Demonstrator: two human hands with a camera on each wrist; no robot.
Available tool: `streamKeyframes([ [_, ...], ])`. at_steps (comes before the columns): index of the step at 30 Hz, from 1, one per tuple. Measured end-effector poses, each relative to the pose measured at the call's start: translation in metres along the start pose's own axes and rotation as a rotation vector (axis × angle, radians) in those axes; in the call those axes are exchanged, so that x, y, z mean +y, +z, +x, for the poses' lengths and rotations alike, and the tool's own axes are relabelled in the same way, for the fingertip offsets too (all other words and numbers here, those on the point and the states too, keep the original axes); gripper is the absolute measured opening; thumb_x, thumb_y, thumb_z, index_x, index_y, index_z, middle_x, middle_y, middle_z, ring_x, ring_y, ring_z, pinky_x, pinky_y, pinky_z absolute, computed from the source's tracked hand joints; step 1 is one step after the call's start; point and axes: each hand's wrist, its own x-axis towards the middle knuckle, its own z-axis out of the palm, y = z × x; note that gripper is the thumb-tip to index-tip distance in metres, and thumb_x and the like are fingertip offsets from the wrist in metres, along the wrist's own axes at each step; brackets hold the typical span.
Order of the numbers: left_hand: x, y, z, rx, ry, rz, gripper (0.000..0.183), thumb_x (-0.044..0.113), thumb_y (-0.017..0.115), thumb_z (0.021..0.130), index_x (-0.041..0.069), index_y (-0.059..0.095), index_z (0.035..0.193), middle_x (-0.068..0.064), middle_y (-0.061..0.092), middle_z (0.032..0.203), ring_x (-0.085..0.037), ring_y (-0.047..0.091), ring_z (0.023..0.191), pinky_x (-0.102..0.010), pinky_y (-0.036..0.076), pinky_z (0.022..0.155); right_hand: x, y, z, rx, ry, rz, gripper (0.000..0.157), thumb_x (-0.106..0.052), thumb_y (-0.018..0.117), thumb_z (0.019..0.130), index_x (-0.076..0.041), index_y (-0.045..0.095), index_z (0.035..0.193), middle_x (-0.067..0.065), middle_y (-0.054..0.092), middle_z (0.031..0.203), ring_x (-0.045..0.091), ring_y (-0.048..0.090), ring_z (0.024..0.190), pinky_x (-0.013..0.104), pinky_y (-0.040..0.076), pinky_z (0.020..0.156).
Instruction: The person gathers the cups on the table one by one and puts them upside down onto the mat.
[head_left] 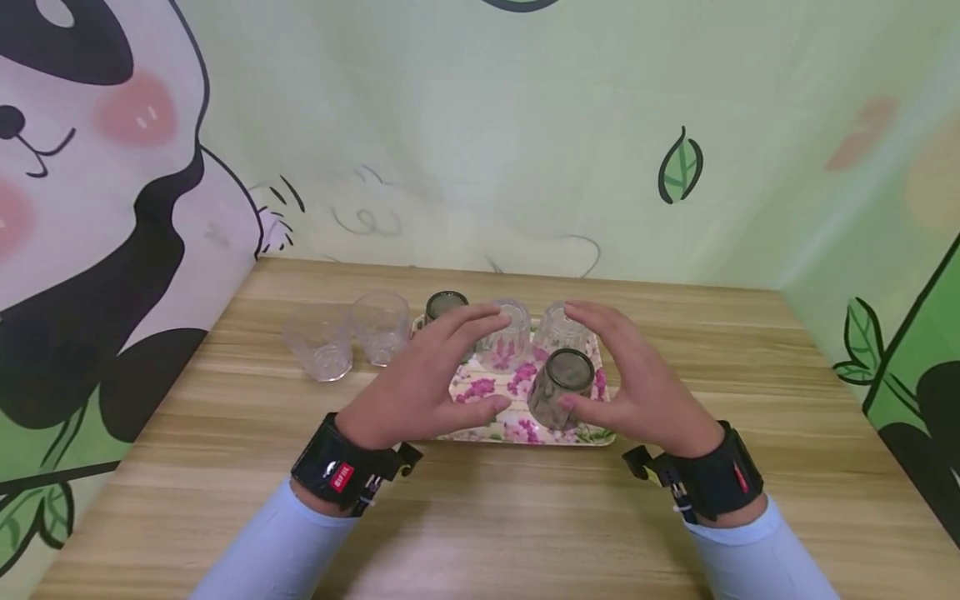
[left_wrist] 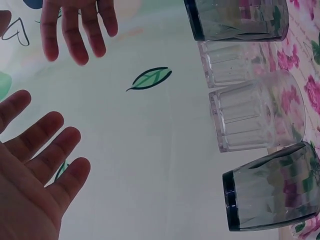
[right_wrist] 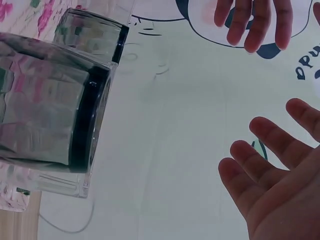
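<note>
Both hands hover over a flowered tray (head_left: 480,389), fingers spread and palms toward each other, holding nothing. Several glasses stand upside down on it. A smoky grey glass (head_left: 557,390) is at the front right, and the right hand's (head_left: 651,387) thumb overlaps it in the head view. Behind are two clear glasses (head_left: 504,343). Another grey glass (head_left: 446,303) stands at the back left, partly hidden by the left hand (head_left: 420,385). In the left wrist view, the left hand (left_wrist: 35,175) is apart from the glasses; the right wrist view shows the same for the right hand (right_wrist: 285,190).
Left of the tray, two clear glasses (head_left: 380,325) stand mouth up on the wooden table (head_left: 517,533). A printed cloth backdrop (head_left: 465,167) with a panda and leaves rises behind the table and along its sides. Each wrist wears a black strap (head_left: 341,467) with a small camera mount.
</note>
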Motion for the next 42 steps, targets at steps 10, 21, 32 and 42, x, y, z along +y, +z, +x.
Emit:
streamKeyframes([
  [10, 0.001, -0.001, 0.001, 0.011, 0.015, 0.018, 0.081, 0.047, 0.073, 0.084, 0.015, 0.041, 0.151, -0.014, 0.048, 0.154, -0.028, 0.044, 0.141, -0.056, 0.047, 0.113, 0.001, 0.001, 0.000, -0.006, -0.022, -0.020, 0.099, -0.022, 0.088, 0.071, -0.015, 0.035, 0.155, 0.022, 0.046, 0.153, 0.036, 0.042, 0.141, 0.069, 0.045, 0.110],
  [21, 0.007, -0.004, -0.004, 0.070, 0.073, 0.030, 0.076, 0.043, 0.075, 0.082, 0.011, 0.048, 0.146, -0.017, 0.054, 0.147, -0.031, 0.048, 0.137, -0.058, 0.049, 0.110, -0.002, 0.005, -0.001, -0.039, 0.020, 0.015, 0.097, -0.024, 0.088, 0.073, -0.015, 0.035, 0.154, 0.020, 0.045, 0.155, 0.034, 0.042, 0.142, 0.067, 0.044, 0.112],
  [32, -0.003, -0.003, 0.005, 0.086, 0.033, 0.007, 0.063, 0.034, 0.071, 0.090, 0.011, 0.050, 0.144, -0.015, 0.054, 0.146, -0.028, 0.048, 0.135, -0.052, 0.050, 0.109, 0.002, -0.001, -0.002, -0.056, 0.066, 0.016, 0.098, -0.025, 0.087, 0.074, -0.019, 0.033, 0.156, 0.020, 0.044, 0.155, 0.033, 0.040, 0.143, 0.068, 0.043, 0.113],
  [42, -0.017, -0.003, 0.002, 0.082, -0.067, 0.019, 0.055, 0.030, 0.067, 0.095, 0.010, 0.051, 0.144, -0.018, 0.055, 0.146, -0.032, 0.048, 0.137, -0.057, 0.048, 0.113, 0.006, 0.003, -0.002, -0.066, 0.057, -0.013, 0.093, -0.027, 0.084, 0.077, -0.017, 0.034, 0.155, 0.020, 0.044, 0.155, 0.036, 0.042, 0.142, 0.069, 0.045, 0.110],
])
